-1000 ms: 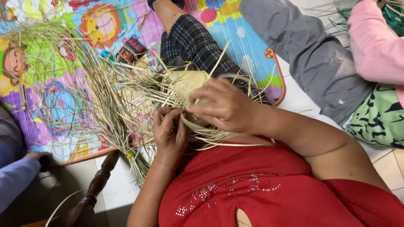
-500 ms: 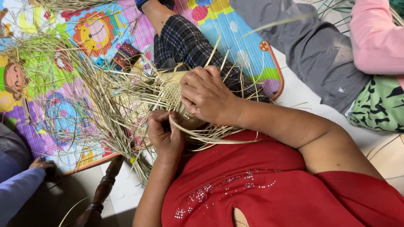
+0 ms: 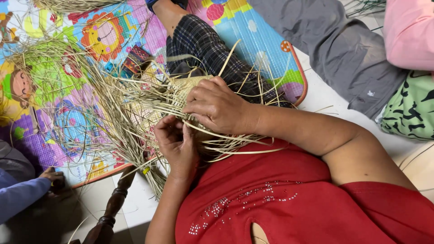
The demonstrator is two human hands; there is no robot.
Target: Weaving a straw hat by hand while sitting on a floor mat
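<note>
Weaving: the person's two bare hands are working on a woven straw piece (image 3: 183, 88) lying over the lap, just beyond the knuckles.
Right hand: the right hand (image 3: 217, 106) is lying palm down on the near edge of the woven straw piece, its fingers curling over the rim and pressing loose straw strips (image 3: 235, 140) beneath them; it is closing on the piece rather than lying flat.
Left hand: the left hand (image 3: 174, 140) is sitting just below and to the left of the right one, palm turned up, its fingertips pinching a few of the straw strips that are running under the right hand.
Hands together: the two are working close, nearly touching, with the strips passing between them.
Strips: long pale ends are fanning out to the left of the left hand and trailing off to the right under the right wrist.
Underneath: a checked dark trouser leg (image 3: 203, 43) is stretching away beyond the right hand.
Mat: a colourful play mat (image 3: 58, 90) is spreading left of and beyond both hands, strewn with more straw.
Other people: a grey trouser leg (image 3: 343, 49) and a pink sleeve (image 3: 409, 31) are showing well to the right of the right hand; another person's hand in a blue sleeve (image 3: 22, 196) is resting far left of the left hand.
Wood: a turned dark furniture leg (image 3: 110, 210) is standing below the left hand.
</note>
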